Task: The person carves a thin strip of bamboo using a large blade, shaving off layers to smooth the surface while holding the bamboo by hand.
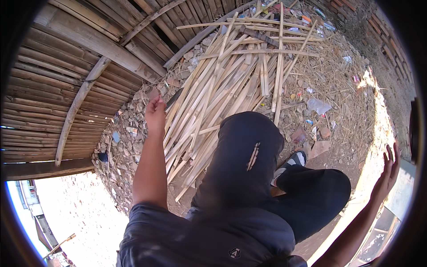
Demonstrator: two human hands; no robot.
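Our left hand point(155, 111) closes on a dark blade point(174, 98) at the edge of the bamboo strips point(222, 89). Our right hand point(388, 171) is spread, holding nothing. The pile looks unsorted; most work remains.

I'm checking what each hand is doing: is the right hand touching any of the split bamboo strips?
Apart. The head view shows the right hand open with fingers spread, out at the right edge, with dark trousers and bare ground between it and the bamboo strips.
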